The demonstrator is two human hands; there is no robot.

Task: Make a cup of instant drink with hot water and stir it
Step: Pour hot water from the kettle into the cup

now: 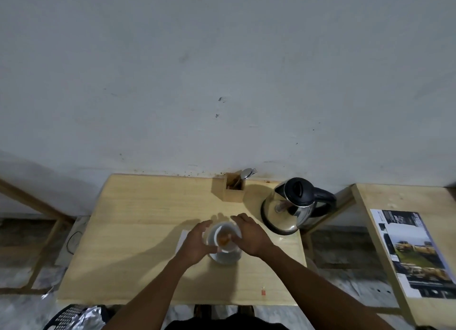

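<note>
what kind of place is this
Probably a plain room at home set up as a drinks corner: a pale wooden table against a bare wall, a steel electric kettle, and a wooden cutlery holder.

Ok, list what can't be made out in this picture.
- Cup contents, head view: orange stuff shows inside, but blur hides whether water is in yet.
- Left hand and right hand: they flank the cup; motion blur hides any held sachet.
- Holder contents: a spoon and fork stick out; the walls hide the rest.
- Kettle: its lid hides the water level.
- Poster text: too small to read.
</note>
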